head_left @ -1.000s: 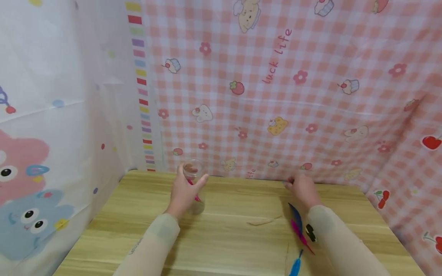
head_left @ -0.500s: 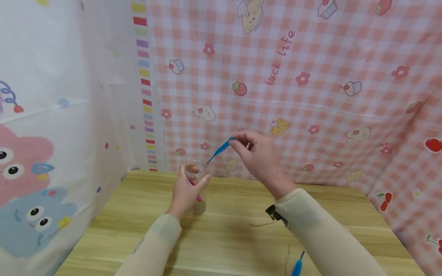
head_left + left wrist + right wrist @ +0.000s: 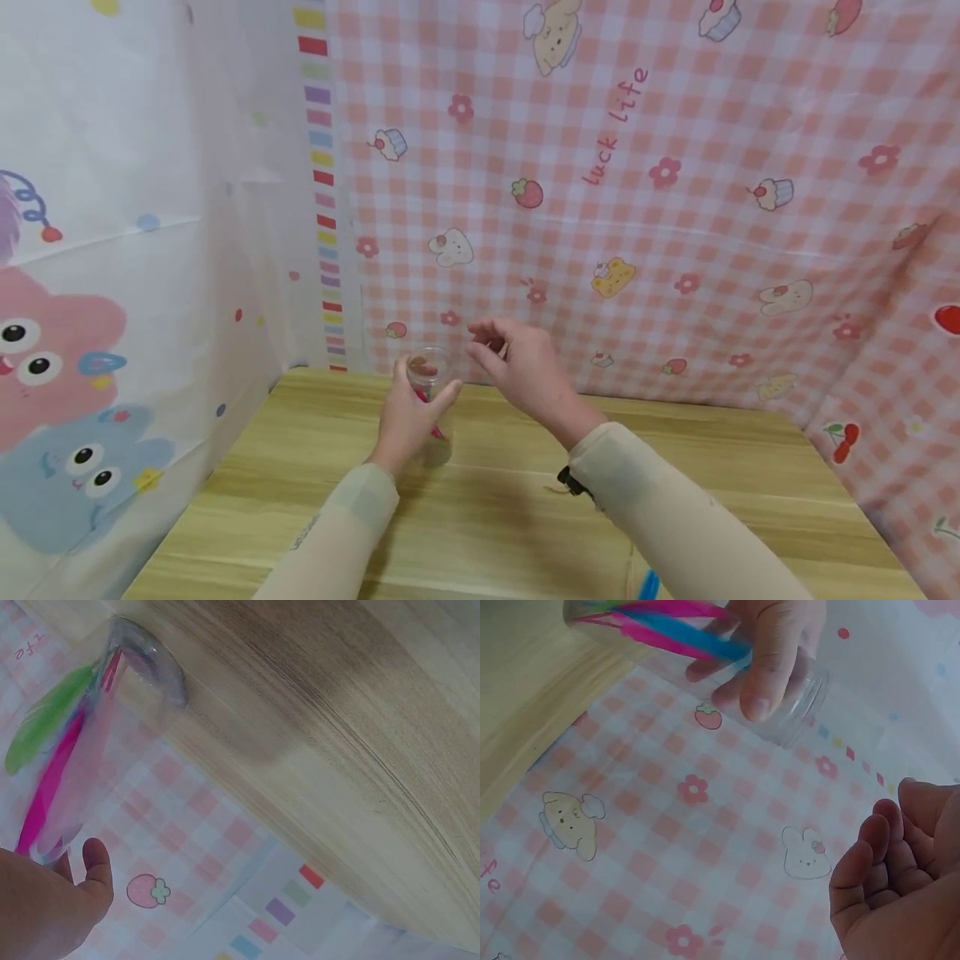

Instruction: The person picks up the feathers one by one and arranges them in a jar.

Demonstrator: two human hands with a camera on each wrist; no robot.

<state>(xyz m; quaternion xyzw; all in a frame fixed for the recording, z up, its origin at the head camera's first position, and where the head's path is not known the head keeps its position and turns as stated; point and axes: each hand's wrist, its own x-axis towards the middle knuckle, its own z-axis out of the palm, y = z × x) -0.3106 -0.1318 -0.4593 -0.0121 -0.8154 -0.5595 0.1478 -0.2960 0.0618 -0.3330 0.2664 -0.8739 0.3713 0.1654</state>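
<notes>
A clear jar [image 3: 442,448] stands at the table's back left, and my left hand [image 3: 407,417] grips it around its upper part. Inside it, the right wrist view shows a blue feather [image 3: 694,634] and pink feathers [image 3: 645,636]. A green feather [image 3: 49,720] is visible through the wall in the left wrist view. My right hand [image 3: 521,367] hovers just right of the jar's mouth, apart from it. In the right wrist view, its fingers [image 3: 881,832] are loosely curled with nothing between them.
Another blue feather [image 3: 648,586] lies at the table's front, partly cut off by the frame. A thin tan feather [image 3: 557,489] is partly behind the right cuff. A checked cloth [image 3: 570,250] hangs right behind the table's [image 3: 300,433] back edge.
My right hand went from the table's back right to the jar, pinching a blue feather above its mouth. The feather is now in the jar and those fingers have let go.
</notes>
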